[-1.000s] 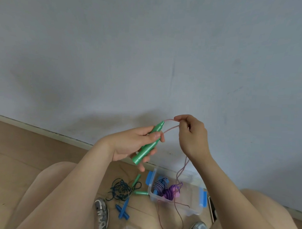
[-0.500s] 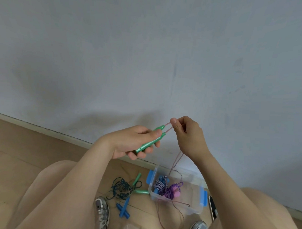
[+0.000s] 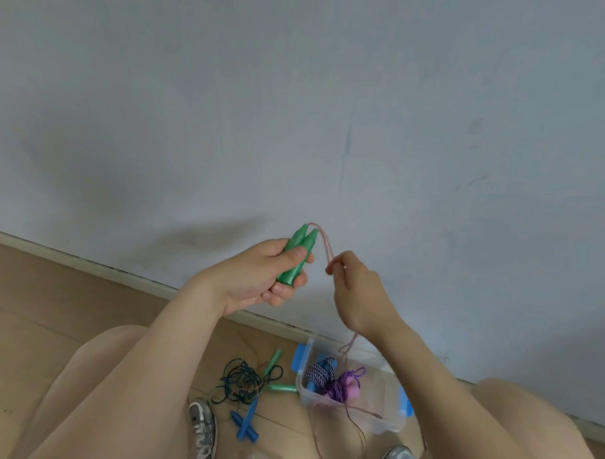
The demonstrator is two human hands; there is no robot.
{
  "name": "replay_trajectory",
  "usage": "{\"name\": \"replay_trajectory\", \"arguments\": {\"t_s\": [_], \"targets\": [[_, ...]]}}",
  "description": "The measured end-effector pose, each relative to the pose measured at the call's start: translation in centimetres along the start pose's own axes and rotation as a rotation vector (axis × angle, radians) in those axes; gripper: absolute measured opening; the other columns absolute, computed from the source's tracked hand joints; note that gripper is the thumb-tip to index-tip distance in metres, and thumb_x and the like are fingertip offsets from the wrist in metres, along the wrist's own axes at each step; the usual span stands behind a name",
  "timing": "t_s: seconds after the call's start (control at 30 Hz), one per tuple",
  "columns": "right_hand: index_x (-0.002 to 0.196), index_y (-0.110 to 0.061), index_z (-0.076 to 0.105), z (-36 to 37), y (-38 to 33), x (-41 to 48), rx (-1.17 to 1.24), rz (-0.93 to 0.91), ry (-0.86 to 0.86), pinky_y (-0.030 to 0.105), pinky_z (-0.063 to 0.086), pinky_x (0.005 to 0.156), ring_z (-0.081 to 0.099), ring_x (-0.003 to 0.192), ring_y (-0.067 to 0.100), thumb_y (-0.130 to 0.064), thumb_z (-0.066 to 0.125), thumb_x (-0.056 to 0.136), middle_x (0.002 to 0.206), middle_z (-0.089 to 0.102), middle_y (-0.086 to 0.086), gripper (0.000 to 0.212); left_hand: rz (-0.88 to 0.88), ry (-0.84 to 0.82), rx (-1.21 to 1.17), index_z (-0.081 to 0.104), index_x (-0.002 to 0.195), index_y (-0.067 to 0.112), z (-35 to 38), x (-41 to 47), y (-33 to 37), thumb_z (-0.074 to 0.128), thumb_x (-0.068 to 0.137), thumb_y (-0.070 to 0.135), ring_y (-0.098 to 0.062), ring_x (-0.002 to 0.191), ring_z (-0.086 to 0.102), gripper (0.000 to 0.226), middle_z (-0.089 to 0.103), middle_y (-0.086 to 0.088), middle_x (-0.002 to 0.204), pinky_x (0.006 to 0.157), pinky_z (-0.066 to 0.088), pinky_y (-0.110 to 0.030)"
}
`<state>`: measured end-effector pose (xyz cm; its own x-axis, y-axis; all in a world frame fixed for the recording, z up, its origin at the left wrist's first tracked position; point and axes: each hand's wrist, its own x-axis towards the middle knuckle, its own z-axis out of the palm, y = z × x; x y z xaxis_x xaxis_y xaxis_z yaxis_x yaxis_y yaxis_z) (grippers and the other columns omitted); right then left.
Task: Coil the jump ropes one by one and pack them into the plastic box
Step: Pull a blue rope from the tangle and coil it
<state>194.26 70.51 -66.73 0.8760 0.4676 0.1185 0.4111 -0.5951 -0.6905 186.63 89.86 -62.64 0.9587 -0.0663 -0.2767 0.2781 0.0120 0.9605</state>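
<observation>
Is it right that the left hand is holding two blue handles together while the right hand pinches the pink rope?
Not quite. The handles that the left hand holds together are green, not blue, as the head view shows. The rest is right: the right hand pinches the pink rope.

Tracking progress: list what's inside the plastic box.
The plastic box holds a striped coiled rope and a purple rope with a pink handle. Anything beneath them is covered.

Pale blue-grey wall (image 3: 298,109), faint scuffs; light skirting board (image 3: 87,268) at base; light wood-plank floor (image 3: 34,316).
</observation>
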Motion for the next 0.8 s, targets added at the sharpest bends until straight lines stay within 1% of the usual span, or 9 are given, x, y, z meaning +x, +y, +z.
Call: {"name": "replay_trajectory", "arguments": {"t_s": [0.07, 0.17, 0.27, 0.37, 0.47, 0.57, 0.67, 0.73, 0.8], "targets": [[0.107, -0.019, 0.056, 0.8, -0.7, -0.9, -0.191, -0.089, -0.108, 0.044, 0.051, 0.068, 0.062, 0.076, 0.033, -0.025, 0.034, 0.107, 0.085, 0.066, 0.007, 0.022, 0.011, 0.072, 0.243, 0.056, 0.123, 0.011, 0.2, 0.6, -0.6, 0.042, 0.114, 0.033, -0.011, 0.06, 0.039, 0.028, 0.056, -0.001, 0.085, 0.052, 0.036, -0.024], [0.09, -0.016, 0.048, 1.1, -2.2, -2.3, -0.417, -0.252, -0.241, 0.043, 0.051, 0.064, 0.056, 0.069, 0.033, -0.033, 0.038, 0.105, 0.078, 0.055, 0.006, 0.025, 0.064, 0.124, 0.879, 0.049, 0.113, 0.014, 0.2, 1.0, -1.9, 0.037, 0.113, 0.037, -0.019, 0.071, 0.053, 0.026, 0.061, -0.003, 0.092, 0.067, 0.046, -0.04], [0.083, -0.016, 0.046, 0.3, -2.8, -2.6, -0.537, -0.34, -0.322, 0.04, 0.044, 0.062, 0.053, 0.066, 0.031, -0.032, 0.041, 0.104, 0.073, 0.049, 0.003, 0.028, 0.045, 0.08, 1.135, 0.045, 0.11, 0.019, 0.6, 1.4, -3.4, 0.039, 0.113, 0.033, -0.028, 0.081, 0.063, 0.015, 0.062, -0.006, 0.094, 0.074, 0.051, -0.047], [0.092, -0.015, 0.059, -0.8, -2.4, -2.1, -0.557, -0.341, -0.3, 0.044, 0.052, 0.066, 0.062, 0.075, 0.034, -0.035, 0.041, 0.103, 0.083, 0.063, 0.008, 0.029, 0.041, 0.025, 1.317, 0.051, 0.121, 0.026, 1.2, 1.5, -3.9, 0.046, 0.111, 0.029, -0.027, 0.089, 0.065, 0.012, 0.065, -0.001, 0.104, 0.078, 0.055, -0.046], [0.097, -0.022, 0.071, -1.9, -1.7, -1.1, -0.481, -0.335, -0.287, 0.038, 0.053, 0.069, 0.063, 0.076, 0.018, -0.037, 0.054, 0.099, 0.081, 0.066, -0.006, 0.023, -0.01, -0.09, 1.38, 0.053, 0.139, 0.033, 1.4, 1.5, -3.9, 0.053, 0.109, 0.025, -0.025, 0.105, 0.064, 0.031, 0.067, -0.004, 0.125, 0.088, 0.055, -0.043], [0.103, -0.027, 0.076, -3.1, -0.6, 0.0, -0.285, -0.289, -0.236, 0.028, 0.048, 0.071, 0.054, 0.064, -0.001, -0.03, 0.075, 0.09, 0.065, 0.06, -0.015, 0.014, -0.04, -0.163, 1.318, 0.05, 0.148, 0.032, 1.5, 1.1, -3.5, 0.054, 0.109, 0.031, -0.025, 0.122, 0.059, 0.039, 0.06, -0.003, 0.141, 0.099, 0.049, -0.041], [0.097, -0.027, 0.083, -4.3, 0.6, 1.1, -0.02, -0.217, -0.137, 0.024, 0.053, 0.078, 0.067, 0.073, 0.001, -0.026, 0.081, 0.091, 0.077, 0.074, -0.013, 0.007, 0.095, -0.136, 1.099, 0.057, 0.134, 0.035, 1.2, 0.8, -2.6, 0.053, 0.109, 0.036, -0.017, 0.106, 0.062, 0.026, 0.066, 0.005, 0.121, 0.089, 0.049, -0.037], [0.103, -0.025, 0.084, -4.3, 1.0, 1.5, 0.194, -0.16, -0.201, 0.035, 0.06, 0.086, 0.074, 0.084, 0.012, -0.019, 0.07, 0.101, 0.087, 0.08, -0.012, 0.016, 0.202, -0.095, 0.951, 0.059, 0.127, 0.035, 0.9, 0.7, -2.1, 0.054, 0.108, 0.037, -0.016, 0.098, 0.064, 0.019, 0.069, 0.009, 0.109, 0.086, 0.05, -0.036], [0.107, -0.018, 0.083, -3.6, 1.3, 1.5, 0.323, -0.08, -0.281, 0.031, 0.056, 0.072, 0.066, 0.065, 0.012, -0.01, 0.059, 0.106, 0.075, 0.074, -0.011, 0.025, 0.28, -0.034, 0.862, 0.059, 0.125, 0.036, 0.8, 0.8, -1.7, 0.053, 0.109, 0.037, -0.017, 0.094, 0.065, 0.018, 0.07, 0.007, 0.106, 0.083, 0.051, -0.035]]}}
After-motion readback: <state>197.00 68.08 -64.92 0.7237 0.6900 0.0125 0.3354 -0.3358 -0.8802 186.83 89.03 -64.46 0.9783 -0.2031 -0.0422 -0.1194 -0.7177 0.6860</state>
